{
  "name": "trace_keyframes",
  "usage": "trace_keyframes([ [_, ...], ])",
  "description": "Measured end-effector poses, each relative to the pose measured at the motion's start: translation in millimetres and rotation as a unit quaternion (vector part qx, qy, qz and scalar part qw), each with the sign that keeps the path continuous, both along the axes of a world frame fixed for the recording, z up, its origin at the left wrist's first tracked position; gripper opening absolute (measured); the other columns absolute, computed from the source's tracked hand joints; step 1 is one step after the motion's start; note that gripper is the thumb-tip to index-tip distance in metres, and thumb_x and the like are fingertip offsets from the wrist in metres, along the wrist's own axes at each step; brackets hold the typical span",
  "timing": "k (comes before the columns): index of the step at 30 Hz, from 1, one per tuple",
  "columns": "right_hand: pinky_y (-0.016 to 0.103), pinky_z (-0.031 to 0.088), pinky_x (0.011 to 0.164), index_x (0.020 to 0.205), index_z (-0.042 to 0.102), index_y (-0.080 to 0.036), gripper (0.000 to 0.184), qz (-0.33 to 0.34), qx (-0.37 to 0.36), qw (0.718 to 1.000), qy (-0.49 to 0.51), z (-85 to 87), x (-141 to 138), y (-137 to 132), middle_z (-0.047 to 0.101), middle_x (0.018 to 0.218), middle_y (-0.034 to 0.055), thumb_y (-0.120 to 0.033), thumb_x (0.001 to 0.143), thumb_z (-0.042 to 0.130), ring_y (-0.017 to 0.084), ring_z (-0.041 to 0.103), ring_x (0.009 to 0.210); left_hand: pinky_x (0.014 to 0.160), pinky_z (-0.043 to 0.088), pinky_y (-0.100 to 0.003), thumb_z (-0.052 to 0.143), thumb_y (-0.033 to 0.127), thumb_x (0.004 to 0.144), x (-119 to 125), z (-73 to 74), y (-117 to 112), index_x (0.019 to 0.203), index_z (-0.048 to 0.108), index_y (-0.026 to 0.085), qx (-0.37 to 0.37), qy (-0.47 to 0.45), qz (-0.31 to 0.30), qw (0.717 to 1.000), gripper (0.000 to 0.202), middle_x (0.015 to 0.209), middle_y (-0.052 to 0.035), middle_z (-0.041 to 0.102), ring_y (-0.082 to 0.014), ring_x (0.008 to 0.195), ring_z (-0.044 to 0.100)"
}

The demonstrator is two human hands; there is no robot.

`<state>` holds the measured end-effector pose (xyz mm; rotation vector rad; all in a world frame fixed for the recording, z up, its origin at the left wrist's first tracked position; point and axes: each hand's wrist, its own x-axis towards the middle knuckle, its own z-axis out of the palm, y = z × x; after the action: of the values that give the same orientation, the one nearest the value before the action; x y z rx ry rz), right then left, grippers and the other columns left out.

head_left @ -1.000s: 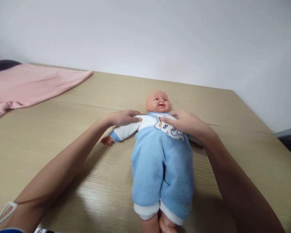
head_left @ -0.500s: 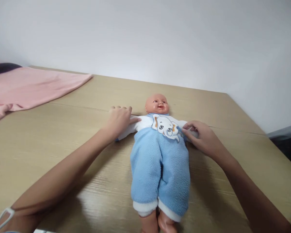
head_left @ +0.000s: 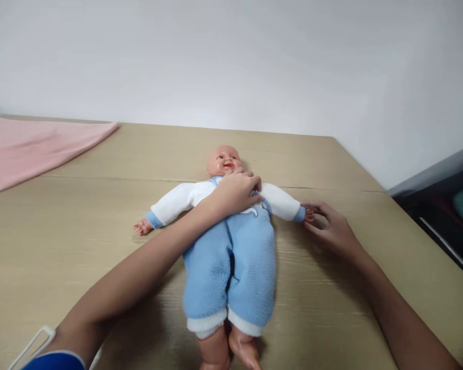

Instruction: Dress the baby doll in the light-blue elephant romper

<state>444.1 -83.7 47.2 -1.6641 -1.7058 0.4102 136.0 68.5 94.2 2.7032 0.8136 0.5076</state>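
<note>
A baby doll (head_left: pixel 231 257) in a white and blue fleece outfit lies on its back on the wooden table, head away from me and bare feet toward me. Across its chest rests my left hand (head_left: pixel 237 190), fingers curled over the clothing near the shoulder on the right, covering most of the elephant picture. My right hand (head_left: pixel 327 226) has its thumb and fingers closed around the doll's small hand (head_left: pixel 309 214) at the blue cuff. The doll's other arm (head_left: pixel 173 205) stretches out to the left, its hand bare on the table.
A pink cloth (head_left: pixel 42 149) lies at the table's far left. Behind the table (head_left: pixel 100 246) stands a white wall (head_left: pixel 231 61). Past the right edge is a dark object (head_left: pixel 432 210) that I cannot make out. A white cord loop (head_left: pixel 38 339) hangs near my left forearm.
My left hand has moved right, from the doll's left-side sleeve onto its chest. My right hand has slid outward from the upper sleeve to the doll's hand. Both doll arms now lie spread out.
</note>
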Motion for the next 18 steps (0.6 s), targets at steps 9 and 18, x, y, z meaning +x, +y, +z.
trace_keyframes([
  [9,0.047,0.069,0.093,0.11,0.072,-0.03,0.048,0.073,0.025,0.991,0.108,30.9,-23.1,20.6,0.081,0.099,0.0031,-0.043,0.075,0.102,0.028,0.081,0.088,0.1,0.043,-0.048,0.066,0.039,0.11,-0.7,-6.7,-0.2,0.11,0.074,0.018,0.028,0.019,-0.057,0.998,0.023,0.112,-0.0171,0.076,-0.0371,0.112,0.061],
  [18,0.045,0.07,0.088,0.106,0.078,-0.028,0.058,0.099,0.053,0.988,0.108,55.9,-25.0,62.5,0.086,0.107,0.0086,-0.056,0.068,0.109,0.032,0.085,0.095,0.099,0.045,-0.04,0.057,0.031,0.112,-0.4,1.5,-7.3,0.115,0.063,0.02,0.046,-0.072,-0.163,0.983,0.013,0.107,-0.011,0.075,-0.0274,0.098,0.069],
])
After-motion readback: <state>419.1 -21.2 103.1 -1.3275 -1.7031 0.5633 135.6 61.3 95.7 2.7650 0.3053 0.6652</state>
